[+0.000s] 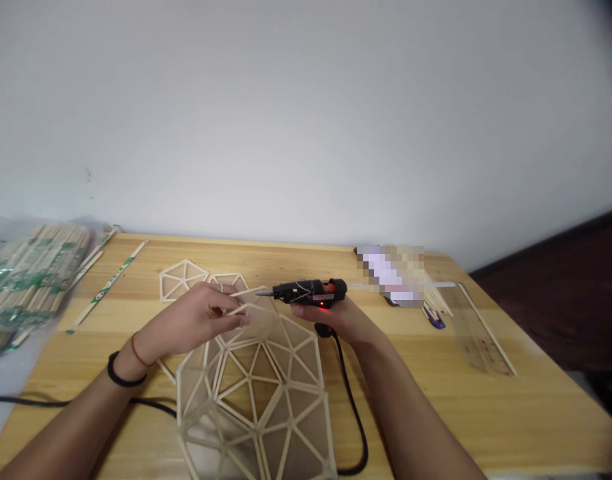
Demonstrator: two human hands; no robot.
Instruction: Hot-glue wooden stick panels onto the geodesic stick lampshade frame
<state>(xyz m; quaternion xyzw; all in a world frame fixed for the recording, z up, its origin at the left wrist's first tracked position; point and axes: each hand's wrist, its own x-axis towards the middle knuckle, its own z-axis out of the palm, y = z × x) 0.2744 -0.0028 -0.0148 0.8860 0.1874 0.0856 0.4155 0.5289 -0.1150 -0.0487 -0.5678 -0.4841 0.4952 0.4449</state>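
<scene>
My right hand [331, 317] is closed around a black hot glue gun [311, 292], whose red light glows. Its metal nozzle points left at the wooden sticks [249, 293] pinched in my left hand [206, 317]; whether the tip touches them I cannot tell. A ring and wristbands are on that hand and wrist. Below both hands stands a dome-like lattice of wooden sticks [259, 427], made of triangles, its lower part cut off by the frame. Two flat stick pentagons, a left one [161, 287] and a partly hidden one [243, 283], lie behind my left hand.
Plastic-bagged chopsticks [41, 267] fill the table's left end, with a wrapped pair [111, 283] beside them. On the right lie a blurred-out flat item [391, 277], loose sticks [439, 300], a purple-handled tool [436, 320] and a long stick [489, 330]. A black cord [353, 407] trails from the glue gun.
</scene>
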